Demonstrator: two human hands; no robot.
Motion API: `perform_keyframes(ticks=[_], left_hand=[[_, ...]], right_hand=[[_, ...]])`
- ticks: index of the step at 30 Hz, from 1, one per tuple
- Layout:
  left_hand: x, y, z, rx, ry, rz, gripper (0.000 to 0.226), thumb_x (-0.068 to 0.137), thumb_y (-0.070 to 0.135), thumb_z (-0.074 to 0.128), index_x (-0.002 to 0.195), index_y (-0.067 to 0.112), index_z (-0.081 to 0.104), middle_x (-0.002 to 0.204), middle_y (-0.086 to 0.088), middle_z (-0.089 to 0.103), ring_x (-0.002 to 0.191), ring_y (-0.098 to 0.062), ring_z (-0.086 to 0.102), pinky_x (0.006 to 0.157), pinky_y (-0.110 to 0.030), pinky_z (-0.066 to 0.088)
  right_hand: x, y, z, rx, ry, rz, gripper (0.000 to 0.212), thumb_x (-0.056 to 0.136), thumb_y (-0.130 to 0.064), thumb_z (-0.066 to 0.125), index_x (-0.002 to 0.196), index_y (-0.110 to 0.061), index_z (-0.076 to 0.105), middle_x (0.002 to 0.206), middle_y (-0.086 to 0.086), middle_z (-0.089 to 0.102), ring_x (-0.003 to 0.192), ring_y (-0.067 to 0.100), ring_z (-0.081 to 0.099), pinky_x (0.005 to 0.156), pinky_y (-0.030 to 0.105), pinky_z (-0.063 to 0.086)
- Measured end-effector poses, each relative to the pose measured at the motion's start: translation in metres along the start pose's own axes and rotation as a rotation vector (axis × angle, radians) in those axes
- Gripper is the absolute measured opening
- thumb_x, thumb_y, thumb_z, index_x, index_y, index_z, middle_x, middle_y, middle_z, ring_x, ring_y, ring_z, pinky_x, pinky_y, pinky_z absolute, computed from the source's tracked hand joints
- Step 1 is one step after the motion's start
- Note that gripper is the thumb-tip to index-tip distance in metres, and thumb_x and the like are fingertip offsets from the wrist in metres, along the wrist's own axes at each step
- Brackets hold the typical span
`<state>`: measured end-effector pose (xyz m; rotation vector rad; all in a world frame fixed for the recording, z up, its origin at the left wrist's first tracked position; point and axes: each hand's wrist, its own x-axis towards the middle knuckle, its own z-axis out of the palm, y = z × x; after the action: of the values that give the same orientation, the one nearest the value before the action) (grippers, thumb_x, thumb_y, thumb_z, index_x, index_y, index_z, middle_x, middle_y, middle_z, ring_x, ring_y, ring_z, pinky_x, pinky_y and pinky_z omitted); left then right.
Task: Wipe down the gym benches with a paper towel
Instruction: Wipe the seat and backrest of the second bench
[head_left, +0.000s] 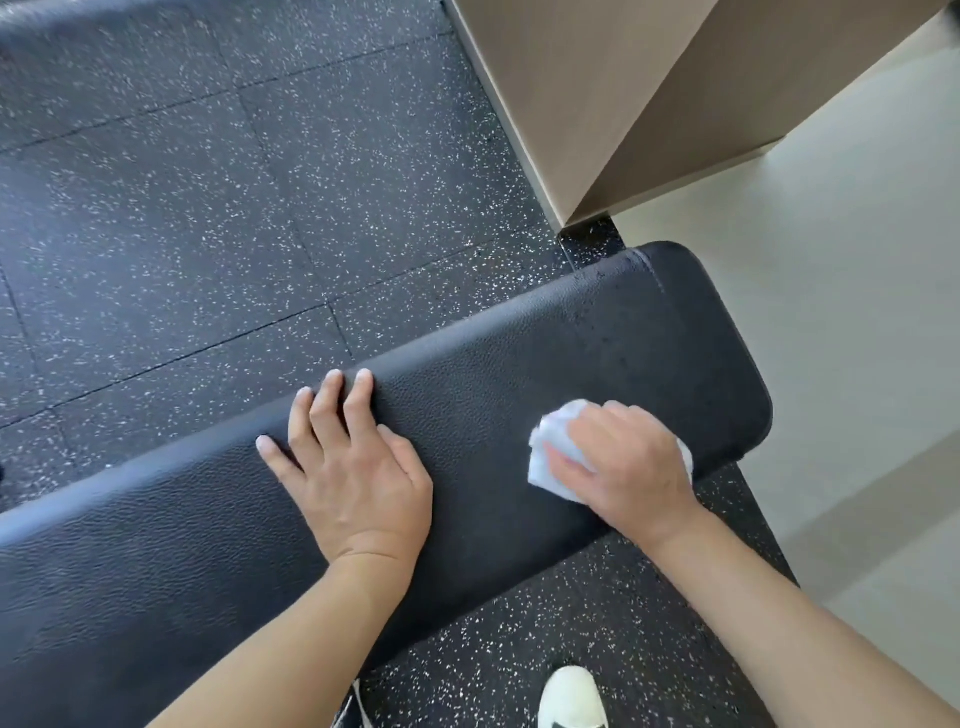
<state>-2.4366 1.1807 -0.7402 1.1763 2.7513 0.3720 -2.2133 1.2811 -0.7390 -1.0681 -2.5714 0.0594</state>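
A black padded gym bench (519, 374) runs diagonally from the lower left to its rounded end at the right. My right hand (631, 460) holds a crumpled white paper towel (553, 457) against the pad near that end, fingers curled over it. My left hand (348, 467) rests flat on the pad further left, fingers spread and reaching to the far edge. Fine droplets speckle the pad toward the rounded end.
Black speckled rubber floor tiles (234, 208) surround the bench. A beige wall corner (597, 114) stands just beyond the bench's end, with a pale floor (857, 286) to the right. A white shoe (571, 699) shows at the bottom edge.
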Motion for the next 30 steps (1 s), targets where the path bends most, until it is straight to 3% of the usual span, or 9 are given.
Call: perform_keyframes(ticks=[3, 5, 11, 15, 18, 22, 26, 28, 30], left_hand=[[0.001, 0.000, -0.001, -0.015, -0.022, 0.003, 0.054, 0.096, 0.028, 0.041, 0.148, 0.021, 0.046, 0.158, -0.006, 0.042, 0.151, -0.035, 0.031, 0.123, -0.070, 0.010], [0.000, -0.001, -0.002, -0.019, -0.026, 0.007, 0.053, 0.096, 0.028, 0.042, 0.148, 0.021, 0.046, 0.158, -0.006, 0.043, 0.152, -0.035, 0.031, 0.123, -0.070, 0.010], [0.002, -0.004, -0.003, -0.041, -0.032, 0.026, 0.057, 0.092, 0.026, 0.043, 0.149, 0.018, 0.048, 0.158, -0.007, 0.044, 0.152, -0.035, 0.032, 0.122, -0.071, 0.012], [0.004, -0.006, -0.003, -0.048, 0.003, 0.043, 0.055, 0.094, 0.026, 0.041, 0.148, 0.019, 0.049, 0.157, -0.007, 0.046, 0.151, -0.035, 0.034, 0.122, -0.071, 0.013], [0.002, -0.004, -0.002, -0.066, 0.002, 0.030, 0.054, 0.096, 0.024, 0.044, 0.150, 0.021, 0.045, 0.158, -0.005, 0.042, 0.152, -0.033, 0.031, 0.124, -0.070, 0.010], [0.001, -0.003, 0.000, -0.053, 0.025, 0.018, 0.054, 0.095, 0.027, 0.041, 0.149, 0.022, 0.045, 0.158, -0.004, 0.042, 0.152, -0.032, 0.031, 0.124, -0.069, 0.011], [-0.001, -0.005, 0.004, -0.039, 0.051, 0.014, 0.053, 0.096, 0.027, 0.041, 0.149, 0.023, 0.044, 0.157, -0.003, 0.041, 0.152, -0.031, 0.030, 0.125, -0.069, 0.010], [-0.002, -0.004, 0.005, -0.038, 0.062, 0.013, 0.053, 0.096, 0.028, 0.041, 0.148, 0.024, 0.044, 0.157, -0.002, 0.041, 0.152, -0.031, 0.030, 0.125, -0.068, 0.011], [-0.002, -0.003, 0.005, -0.031, 0.071, 0.013, 0.053, 0.095, 0.027, 0.041, 0.148, 0.024, 0.045, 0.157, -0.002, 0.042, 0.151, -0.032, 0.031, 0.125, -0.068, 0.012]], right_hand=[[0.066, -0.011, 0.011, -0.028, 0.076, 0.474, 0.028, 0.093, -0.023, 0.072, 0.071, -0.009, 0.060, 0.072, 0.007, 0.063, 0.062, 0.032, 0.056, 0.055, 0.039, 0.044], [0.107, -0.040, 0.021, -0.004, 0.030, 0.612, 0.024, 0.089, -0.026, 0.074, 0.076, -0.010, 0.061, 0.074, 0.010, 0.063, 0.066, 0.036, 0.059, 0.057, 0.039, 0.042], [0.147, -0.122, 0.052, 0.101, -0.023, 0.309, 0.026, 0.085, -0.029, 0.075, 0.072, -0.014, 0.059, 0.070, 0.004, 0.060, 0.063, 0.031, 0.056, 0.056, 0.040, 0.041], [0.072, -0.102, 0.026, 0.147, -0.014, 0.126, 0.026, 0.091, -0.027, 0.069, 0.072, -0.016, 0.055, 0.071, 0.001, 0.055, 0.060, 0.026, 0.048, 0.053, 0.040, 0.038], [0.000, -0.047, -0.008, 0.068, -0.106, -0.022, 0.027, 0.089, -0.023, 0.068, 0.068, -0.014, 0.054, 0.067, 0.001, 0.051, 0.057, 0.026, 0.045, 0.050, 0.041, 0.040], [0.003, 0.024, -0.025, -0.022, -0.103, 0.108, 0.030, 0.096, -0.028, 0.057, 0.076, -0.007, 0.064, 0.073, 0.007, 0.062, 0.062, 0.034, 0.057, 0.055, 0.042, 0.048], [0.067, -0.005, 0.001, 0.027, -0.039, 0.440, 0.030, 0.096, -0.033, 0.060, 0.076, -0.011, 0.058, 0.076, 0.008, 0.062, 0.069, 0.035, 0.059, 0.058, 0.037, 0.036], [0.089, -0.041, 0.018, 0.091, 0.014, 0.391, 0.022, 0.090, -0.031, 0.064, 0.078, -0.012, 0.062, 0.075, 0.008, 0.063, 0.066, 0.036, 0.060, 0.055, 0.037, 0.040], [0.094, -0.077, 0.029, 0.137, 0.031, 0.223, 0.020, 0.085, -0.029, 0.069, 0.076, -0.014, 0.062, 0.071, 0.007, 0.062, 0.060, 0.034, 0.058, 0.053, 0.038, 0.041]])
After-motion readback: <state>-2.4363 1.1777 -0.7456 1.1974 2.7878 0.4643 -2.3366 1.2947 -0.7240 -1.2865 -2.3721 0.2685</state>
